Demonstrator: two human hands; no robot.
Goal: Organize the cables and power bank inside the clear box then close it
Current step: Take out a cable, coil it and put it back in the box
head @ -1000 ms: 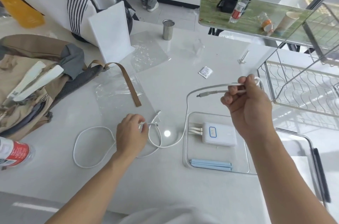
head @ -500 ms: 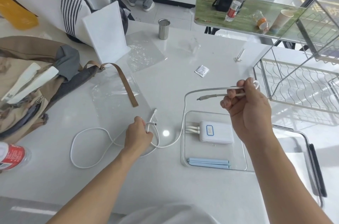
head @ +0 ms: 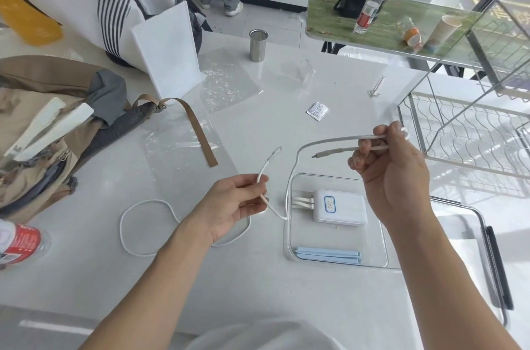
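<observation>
On the white table: we see two bare forearms reaching forward from the bottom edge, one from the lower left and one from the lower right.
Left hand: our left hand [head: 232,204] is raised just above the table, palm turned up and to the right, thumb and fingers curled round a thin white cable [head: 265,174].
Thin white cable: its plug end sticks up and away past the fingers; the rest drops behind the hand and lies in a loose loop on the table to the left.
Right hand: our right hand [head: 393,172] is lifted higher, above the far edge of the clear box [head: 289,237], back of the hand towards us, fingers curled.
Right hand's hold: it pinches a folded grey-white cable [head: 329,141], two strands running leftward from the fingers, the lower one ending in a free plug.
Grey-white cable's run: the upper strand bends down along the box's left wall towards the power bank [head: 339,207].
Power bank: white, lying flat inside the box near its far side, with short white plugs on its left end.
Also in the box: flat blue strips [head: 328,255] along the near wall.
Lid: a clear lid [head: 487,249] lies just right of the box.
Left of the table: a tan backpack [head: 43,120] and a bottle with a red label [head: 20,240].
Right: a wire rack [head: 464,131].
</observation>
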